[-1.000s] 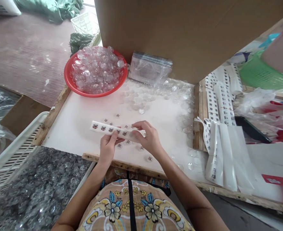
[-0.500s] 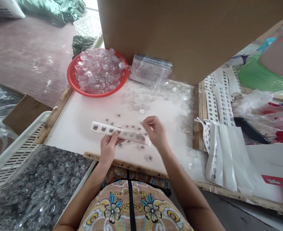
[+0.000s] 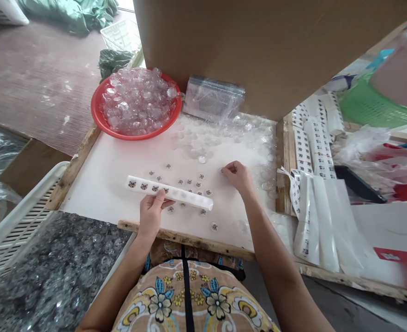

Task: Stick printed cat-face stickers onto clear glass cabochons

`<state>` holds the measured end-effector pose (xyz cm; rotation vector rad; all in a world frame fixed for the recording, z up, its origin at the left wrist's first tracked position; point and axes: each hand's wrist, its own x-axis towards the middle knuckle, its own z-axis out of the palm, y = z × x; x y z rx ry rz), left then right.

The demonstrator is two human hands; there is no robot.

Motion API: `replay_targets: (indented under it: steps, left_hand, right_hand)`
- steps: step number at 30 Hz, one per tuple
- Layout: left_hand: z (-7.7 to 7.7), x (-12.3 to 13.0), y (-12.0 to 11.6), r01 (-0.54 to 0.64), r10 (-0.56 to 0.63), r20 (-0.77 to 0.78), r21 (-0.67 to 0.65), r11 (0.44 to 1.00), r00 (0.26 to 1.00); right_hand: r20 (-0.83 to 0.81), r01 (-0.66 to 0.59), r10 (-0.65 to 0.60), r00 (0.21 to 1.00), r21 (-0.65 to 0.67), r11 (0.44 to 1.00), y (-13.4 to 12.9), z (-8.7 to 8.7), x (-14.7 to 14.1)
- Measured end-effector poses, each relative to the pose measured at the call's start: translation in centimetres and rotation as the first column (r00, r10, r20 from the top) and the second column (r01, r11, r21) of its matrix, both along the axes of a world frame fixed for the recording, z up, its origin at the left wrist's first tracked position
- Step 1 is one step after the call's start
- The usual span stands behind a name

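My left hand point(image 3: 151, 213) grips a white strip of cat-face stickers point(image 3: 149, 187), thumb on top and fingers underneath. The strip slants across the board, its right part without printed faces on top. My right hand point(image 3: 237, 175) is off to the right, thumb and forefinger pinched together. A tiny dark speck shows at those fingertips, too small to name. Around and beyond the strip lie several small clear discs bearing cat faces, one disc point(image 3: 214, 227) near the front edge. Another clear disc point(image 3: 202, 159), without a face, lies farther back.
A red basin point(image 3: 98, 121) heaped with clear domed pieces stands at the back left, beside a clear zip bag point(image 3: 214, 97). A tall cardboard box point(image 3: 206, 41) rises behind. More sticker strips point(image 3: 318, 143) lie right of a wooden rail point(image 3: 285, 161). A white crate point(image 3: 20, 221) holds many finished-looking pieces.
My right hand has moved right, away from the discs and the strip's end. A disc with a cat face now shows where its fingertips were. The left hand still holds the strip.
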<state>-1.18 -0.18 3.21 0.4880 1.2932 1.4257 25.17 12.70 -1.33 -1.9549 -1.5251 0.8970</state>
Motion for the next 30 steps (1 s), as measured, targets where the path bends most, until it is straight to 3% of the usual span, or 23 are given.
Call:
replay_targets:
  steps: [5, 10, 13, 18, 22, 25, 27, 30]
  left_hand:
    - [0.1, 0.1, 0.1, 0.008, -0.008, 0.003, 0.014, 1.0, 1.0]
    - [-0.1, 0.1, -0.1, 0.016, -0.016, 0.002, 0.008, 1.0, 1.0]
    - [-0.2, 0.1, -0.3, 0.033, -0.033, 0.009, -0.002, 0.999, 0.999]
    - [0.1, 0.4, -0.4, 0.062, -0.062, 0.004, 0.007, 0.998, 0.998]
    - [0.3, 0.1, -0.6, 0.049, -0.049, 0.003, 0.027, 0.998, 0.999]
    - [0.1, -0.4, -0.9, 0.029, -0.029, 0.007, 0.023, 0.999, 1.0]
    - [-0.1, -0.7, -1.0, 0.018, -0.018, 0.007, 0.016, 1.0, 1.0]
    - [-0.5, -0.8, -0.9, 0.017, -0.017, 0.014, 0.011, 1.0, 1.0]
  right_hand:
    - [0.125, -0.057, 0.042, 0.991, 0.125, 0.991, -0.6, 0.1, -0.8]
    - [0.106, -0.181, 0.174, 0.979, 0.057, 0.982, -3.0, 0.6, -1.4]
    - [0.141, -0.252, 0.238, 0.961, 0.089, 0.964, -3.9, 1.7, -2.0]
    - [0.156, -0.283, 0.249, 0.956, 0.253, 0.925, -1.7, 2.3, -4.6]
    - [0.26, -0.339, 0.262, 0.929, 0.314, 0.887, 0.8, 0.9, -6.9]
    - [0.31, -0.406, 0.315, 0.897, 0.298, 0.864, 0.9, -0.2, -7.3]
    - [0.261, -0.373, 0.301, 0.917, 0.294, 0.88, 0.4, -0.5, -6.5]
    - [0.06, -0.206, 0.197, 0.978, 0.225, 0.952, 0.1, -0.5, -4.1]
